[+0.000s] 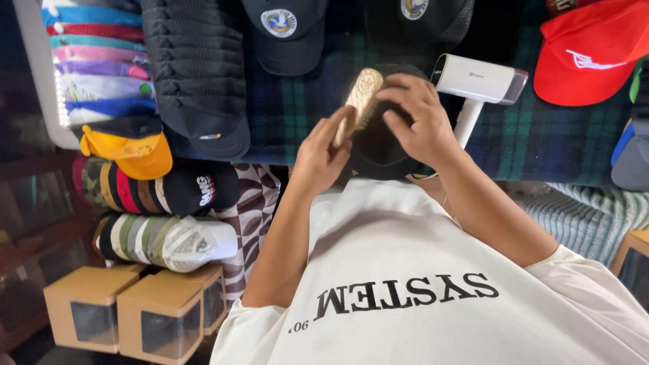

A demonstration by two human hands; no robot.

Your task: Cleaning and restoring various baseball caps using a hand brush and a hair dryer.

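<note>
Head view is showing us working over a plaid-covered surface [304, 115], brushing a black cap [378, 145] that sits just past our chest, at about twelve o'clock from our body. Our left hand [321, 155] is gripping a wooden brush [358, 101], fingers clamped around its lower end, with the brush tilting up toward one o'clock. Our right hand [419, 118] is closing over the cap's crown, fingers curled on the dark fabric and steadying it.

We are judging the cap to be light and soft, with a crown that dents under pressure, so we are supporting it from the top and side rather than squeezing. The brush looks stiff and light; holding it low on the body seems to be giving good control.

A white handheld steamer [476, 81] is lying at two o'clock of the cap, and stacked caps [196, 74] are resting at ten o'clock.
</note>
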